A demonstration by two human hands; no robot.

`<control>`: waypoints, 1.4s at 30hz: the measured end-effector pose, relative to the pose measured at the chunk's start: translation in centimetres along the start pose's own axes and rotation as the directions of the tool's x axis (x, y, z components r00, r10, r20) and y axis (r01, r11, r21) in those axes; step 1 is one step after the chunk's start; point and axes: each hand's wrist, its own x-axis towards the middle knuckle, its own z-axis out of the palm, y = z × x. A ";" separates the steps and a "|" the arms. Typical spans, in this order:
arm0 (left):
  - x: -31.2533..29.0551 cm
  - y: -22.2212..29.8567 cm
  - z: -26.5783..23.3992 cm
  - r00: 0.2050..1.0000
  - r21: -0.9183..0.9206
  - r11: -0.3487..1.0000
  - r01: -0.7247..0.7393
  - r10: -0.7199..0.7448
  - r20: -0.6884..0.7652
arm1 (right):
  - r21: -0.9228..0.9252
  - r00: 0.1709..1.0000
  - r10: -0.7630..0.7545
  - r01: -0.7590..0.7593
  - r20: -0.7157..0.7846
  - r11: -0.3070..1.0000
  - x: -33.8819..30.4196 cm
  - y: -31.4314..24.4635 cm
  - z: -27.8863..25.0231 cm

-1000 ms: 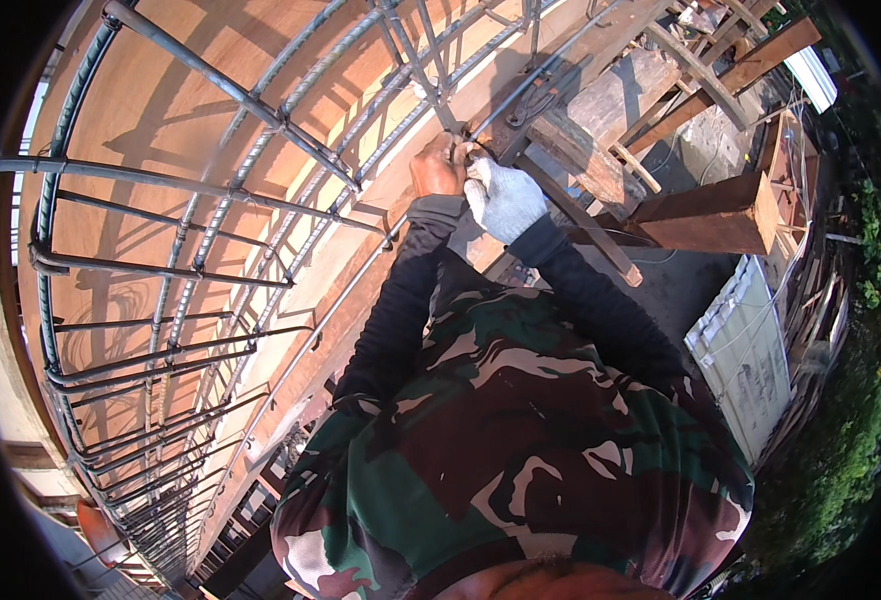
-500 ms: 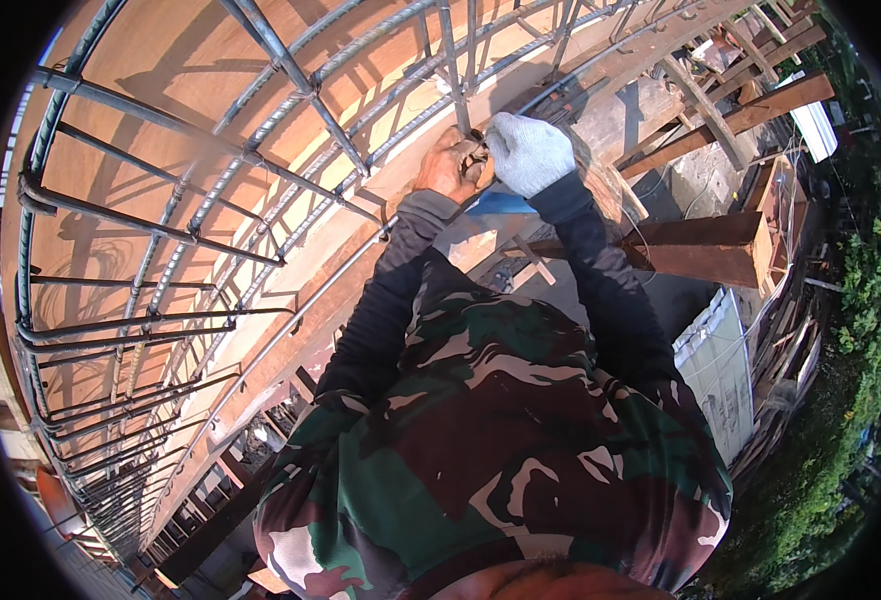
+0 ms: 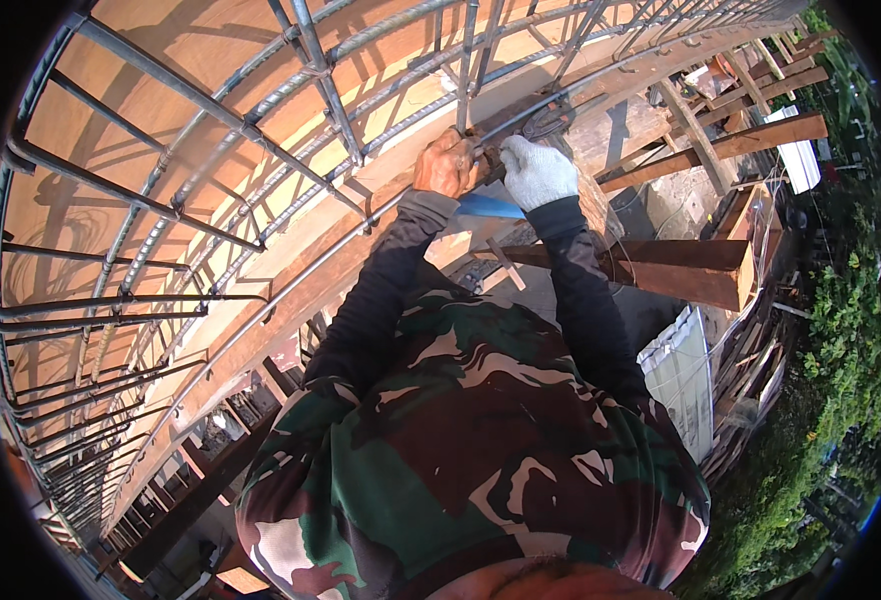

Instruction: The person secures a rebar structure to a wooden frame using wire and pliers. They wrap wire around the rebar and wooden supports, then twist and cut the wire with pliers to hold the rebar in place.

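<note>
My bare left hand [image 3: 444, 165] is curled around a long steel bar [image 3: 291, 275] of the rebar cage [image 3: 211, 120], right where an upright bar [image 3: 466, 70] crosses it. Touching it on the right, my white-gloved right hand [image 3: 538, 172] is closed on a blue-handled tool [image 3: 486, 207]. The handle sticks out below and between the two hands. The tool's head is hidden behind the hands at the crossing. Both black sleeves reach up from my camouflage shirt.
Plywood formwork [image 3: 161, 60] lies under the cage. A thick timber beam [image 3: 661, 270] runs to the right below my hands, with a coil of wire [image 3: 551, 120] above it. A corrugated sheet [image 3: 683, 375], wooden props [image 3: 751, 140] and green bushes [image 3: 851, 330] sit lower right.
Both hands have shifted along the cage and closed in together at the bar crossing. The blue handle has come into sight below them.
</note>
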 end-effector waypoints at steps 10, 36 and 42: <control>1.5 -1.4 -2.4 0.927 0.064 0.957 -0.282 0.255 0.274 | 0.469 0.917 0.310 -0.396 0.252 0.789 0.6 2.4 -3.6; -4.2 2.7 -0.4 0.845 -0.243 0.816 0.524 -0.534 0.030 | 0.672 0.704 0.561 -0.161 -0.435 0.723 2.0 8.3 -3.7; -5.5 7.6 0.2 0.788 -0.554 0.614 0.562 -0.602 0.132 | 0.697 0.696 0.533 -0.064 -0.482 0.714 0.2 -0.5 -4.3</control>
